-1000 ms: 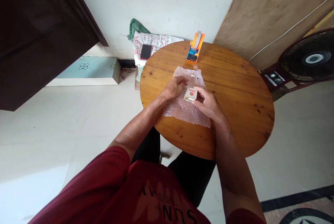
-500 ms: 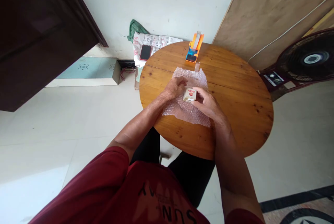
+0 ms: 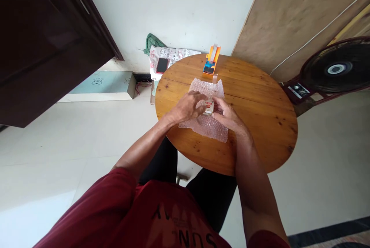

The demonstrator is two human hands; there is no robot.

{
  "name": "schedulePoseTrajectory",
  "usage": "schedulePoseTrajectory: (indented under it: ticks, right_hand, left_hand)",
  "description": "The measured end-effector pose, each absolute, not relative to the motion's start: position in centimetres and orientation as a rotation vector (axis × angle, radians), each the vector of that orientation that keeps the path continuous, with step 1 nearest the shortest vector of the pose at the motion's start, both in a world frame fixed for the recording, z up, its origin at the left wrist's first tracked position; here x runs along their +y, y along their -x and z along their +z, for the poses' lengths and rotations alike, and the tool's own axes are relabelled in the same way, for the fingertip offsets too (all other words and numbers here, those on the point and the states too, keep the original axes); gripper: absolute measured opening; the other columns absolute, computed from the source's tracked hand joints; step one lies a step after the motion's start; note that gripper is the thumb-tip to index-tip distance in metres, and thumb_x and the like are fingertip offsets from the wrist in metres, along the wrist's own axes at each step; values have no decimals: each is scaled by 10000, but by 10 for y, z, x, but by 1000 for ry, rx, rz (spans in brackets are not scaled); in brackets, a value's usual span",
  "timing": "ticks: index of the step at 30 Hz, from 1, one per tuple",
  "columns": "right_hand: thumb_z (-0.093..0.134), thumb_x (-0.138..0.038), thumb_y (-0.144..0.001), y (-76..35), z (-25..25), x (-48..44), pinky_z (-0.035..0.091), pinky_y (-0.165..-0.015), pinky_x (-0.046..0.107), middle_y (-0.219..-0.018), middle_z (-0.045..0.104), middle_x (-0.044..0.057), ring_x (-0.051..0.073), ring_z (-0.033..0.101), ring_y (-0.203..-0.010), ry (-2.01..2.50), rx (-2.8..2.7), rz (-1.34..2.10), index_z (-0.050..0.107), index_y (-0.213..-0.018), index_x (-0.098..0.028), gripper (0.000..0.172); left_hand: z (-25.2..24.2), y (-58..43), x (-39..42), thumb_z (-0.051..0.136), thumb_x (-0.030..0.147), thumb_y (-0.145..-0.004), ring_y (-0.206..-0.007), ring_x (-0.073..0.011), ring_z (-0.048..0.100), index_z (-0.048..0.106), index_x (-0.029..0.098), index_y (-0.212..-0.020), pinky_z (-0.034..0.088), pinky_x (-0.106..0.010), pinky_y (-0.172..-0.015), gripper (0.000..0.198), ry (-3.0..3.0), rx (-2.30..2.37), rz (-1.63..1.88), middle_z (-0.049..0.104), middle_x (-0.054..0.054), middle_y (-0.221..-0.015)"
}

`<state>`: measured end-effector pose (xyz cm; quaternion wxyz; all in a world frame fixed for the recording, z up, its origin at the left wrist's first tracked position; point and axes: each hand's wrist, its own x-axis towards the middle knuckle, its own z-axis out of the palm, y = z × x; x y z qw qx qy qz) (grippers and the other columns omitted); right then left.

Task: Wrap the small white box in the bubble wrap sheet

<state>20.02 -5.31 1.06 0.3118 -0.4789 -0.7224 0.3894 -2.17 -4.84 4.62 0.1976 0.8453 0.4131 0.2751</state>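
Because the small beige cardboard box with red print (image 3: 209,106) looks light and fairly stiff, we judge a gentle pinch across opposite sides enough, lest it dent. It lies between our loosely spread left grip (image 3: 187,107) and our right grip (image 3: 230,117), whose fingers and thumb flank it, though we cannot tell whether they press. Beneath both, the clear, pinkish bubble-wrap sheet (image 3: 212,129) on the round brown wooden surface (image 3: 261,124) seems soft and slippery, best held by its edges.

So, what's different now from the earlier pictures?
The left hand has moved rightward to the small box, partly covering it; whether it grips is unclear. The right hand stays at the box's right side; the bubble wrap beneath and tape dispenser beyond stay put.
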Motion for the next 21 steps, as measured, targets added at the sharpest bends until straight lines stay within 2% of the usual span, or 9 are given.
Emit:
schedulePoseTrajectory:
  ticks: [2, 4, 7, 9, 13, 16, 21]
  right_hand:
    - [598, -173, -762, -200, 11, -53, 483, -1089, 495, -1338, 651, 108, 267, 644, -1206, 1260, -1893, 1015, 493, -1418, -231, 667]
    - [588, -168, -761, -199, 12, -54, 480, -1086, 505, -1310, 667, 110, 270, 649, -1193, 1257, -1897, 996, 513, -1401, -215, 646]
    - [580, -159, -746, -199, 12, -54, 464, -1096, 525, -1294, 678, 105, 280, 644, -1199, 1268, -1908, 962, 530, -1390, -213, 648]
    - [579, -152, -740, -200, 11, -53, 462, -1100, 522, -1305, 675, 96, 278, 638, -1209, 1269, -1916, 966, 521, -1404, -228, 671]
    - [592, -152, -731, -204, 6, -51, 461, -1107, 500, -1352, 646, 92, 275, 628, -1226, 1249, -1961, 950, 502, -1432, -233, 712]
    - [587, -146, -726, -205, 6, -52, 457, -1108, 498, -1360, 644, 99, 280, 620, -1239, 1249, -1975, 955, 499, -1438, -219, 721]
    - [575, -185, -783, -203, 10, -54, 482, -1079, 494, -1352, 656, 72, 280, 623, -1226, 1320, -1965, 967, 508, -1441, -239, 664]
  left_hand:
    - [46, 30, -72, 618, 334, -879, -1143, -272, 617, 679, 181, -1199, 475, -442, -1024, 361, -2502, 1105, 677, 701, -114, -1173]
    - [38, 36, -92, 694, 399, -832, -1277, -326, 542, 679, 192, -1205, 389, -508, -1117, 426, -2595, 1115, 588, 667, -126, -1268]
    - [20, 40, -109, 720, 372, -809, -1381, -361, 450, 650, 210, -1270, 270, -581, -1187, 493, -2626, 1229, 510, 618, -142, -1363]
    - [10, 38, -113, 699, 323, -819, -1406, -359, 423, 636, 223, -1298, 232, -602, -1201, 494, -2621, 1277, 489, 594, -139, -1399]
    - [-2, 29, -108, 643, 227, -836, -1410, -336, 420, 664, 230, -1256, 222, -586, -1212, 420, -2618, 1343, 528, 598, -119, -1399]
    - [-2, 23, -104, 620, 228, -869, -1384, -314, 449, 711, 243, -1140, 226, -553, -1219, 287, -2603, 1351, 590, 627, -87, -1365]
    - [5, 19, -93, 588, 216, -901, -1254, -273, 562, 730, 204, -939, 366, -463, -1137, 148, -2505, 1337, 756, 692, -88, -1231]
